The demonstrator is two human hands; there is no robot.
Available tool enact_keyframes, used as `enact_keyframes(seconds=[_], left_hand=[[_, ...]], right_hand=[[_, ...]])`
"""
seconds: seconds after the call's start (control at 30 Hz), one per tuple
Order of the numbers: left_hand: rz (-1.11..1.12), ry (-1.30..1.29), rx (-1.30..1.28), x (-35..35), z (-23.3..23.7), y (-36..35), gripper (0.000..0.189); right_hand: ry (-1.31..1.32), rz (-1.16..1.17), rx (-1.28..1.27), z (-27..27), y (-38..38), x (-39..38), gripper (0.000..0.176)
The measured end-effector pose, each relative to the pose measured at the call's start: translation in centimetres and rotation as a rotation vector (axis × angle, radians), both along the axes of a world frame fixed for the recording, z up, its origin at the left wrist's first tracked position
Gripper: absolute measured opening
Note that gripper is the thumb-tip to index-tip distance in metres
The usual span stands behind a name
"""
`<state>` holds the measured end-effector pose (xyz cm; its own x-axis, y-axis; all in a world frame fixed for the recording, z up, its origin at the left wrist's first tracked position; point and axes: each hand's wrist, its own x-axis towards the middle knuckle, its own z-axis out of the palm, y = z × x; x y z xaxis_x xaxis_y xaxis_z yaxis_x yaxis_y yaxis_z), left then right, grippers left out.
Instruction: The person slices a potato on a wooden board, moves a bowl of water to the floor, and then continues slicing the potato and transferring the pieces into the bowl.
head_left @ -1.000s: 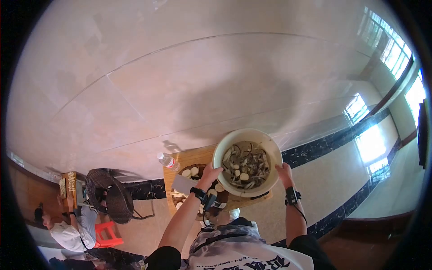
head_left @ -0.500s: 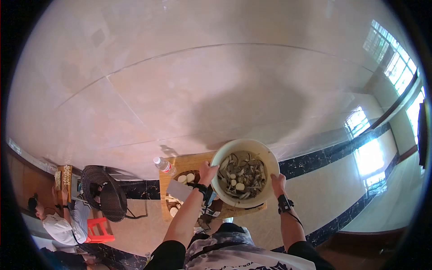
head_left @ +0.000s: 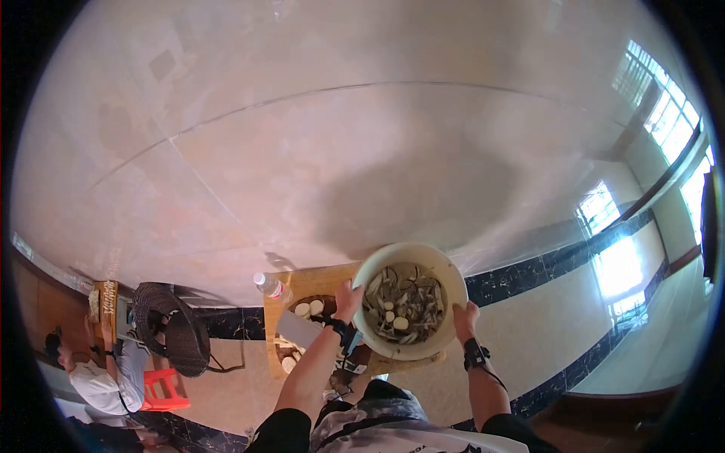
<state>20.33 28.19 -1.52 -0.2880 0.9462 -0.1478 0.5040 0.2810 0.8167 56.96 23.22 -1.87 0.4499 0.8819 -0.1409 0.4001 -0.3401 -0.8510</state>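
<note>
A large pale basin (head_left: pixel 364 339) is gripped at both sides, over the right part of a wooden table (head_left: pixel 273 350). My left hand (head_left: pixel 347 302) is closed on its left rim, and my right hand (head_left: pixel 466 321) on its right rim. Inside lie dark and pale peelings (head_left: pixel 420 300) with a few round, cream-coloured slices (head_left: pixel 400 323). Left of the basin, a broad grey blade (head_left: pixel 298 330) rests over a round brown board (head_left: pixel 326 301), among thick pale slices (head_left: pixel 303 309). My left forearm partly covers the board.
A clear bottle (head_left: pixel 269 286) with a white cap stands at the table's back left corner. Further left are a dark woven chair (head_left: pixel 186 343), a red stool (head_left: pixel 163 390) and a seated person (head_left: pixel 100 385) at a small wooden table (head_left: pixel 109 306). A tiled wall (head_left: pixel 249 158) rises behind.
The whole view has shifted slightly, so the basin, table and bottle appear a little lower. Both hands keep their hold on the basin's rim, and its contents look slightly shifted.
</note>
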Motion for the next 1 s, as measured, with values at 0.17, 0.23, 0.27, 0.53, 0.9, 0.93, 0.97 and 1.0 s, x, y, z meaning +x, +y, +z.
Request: enact_keyframes(seconds=[0.17,0.23,0.27,0.53,0.9,0.93,0.97,1.0], left_hand=[[-0.003,0.025,0.061,-0.2,0.3,0.1,0.037],[0.028,-0.105,0.036,-0.3,1.0,-0.1,0.036],[0.041,-0.172,0.024,-0.1,1.4,-0.1,0.035],[-0.071,-0.181,0.021,0.4,8.5,-3.1,0.031],[-0.346,-0.182,-0.011,6.2,14.2,-11.6,0.031],[-0.383,-0.190,-0.002,6.9,14.9,-12.6,0.031],[-0.415,-0.198,0.006,7.6,15.7,-13.7,0.031],[-0.446,-0.200,0.014,8.2,16.6,-14.6,0.031]], right_hand=[[-0.044,-0.024,0.100,2.4,-0.3,-0.6,0.022],[-0.073,0.001,0.105,5.7,-0.5,-1.0,0.022],[-0.091,0.011,0.108,6.8,-0.6,-1.0,0.023],[0.052,-0.082,-0.009,10.3,-4.3,0.8,0.021],[0.280,-0.332,-0.028,15.3,-21.4,4.3,0.023],[0.305,-0.357,-0.008,15.5,-23.4,4.7,0.023],[0.331,-0.376,0.012,15.6,-25.1,5.1,0.023],[0.319,-0.392,0.000,16.1,-26.4,5.2,0.023]])
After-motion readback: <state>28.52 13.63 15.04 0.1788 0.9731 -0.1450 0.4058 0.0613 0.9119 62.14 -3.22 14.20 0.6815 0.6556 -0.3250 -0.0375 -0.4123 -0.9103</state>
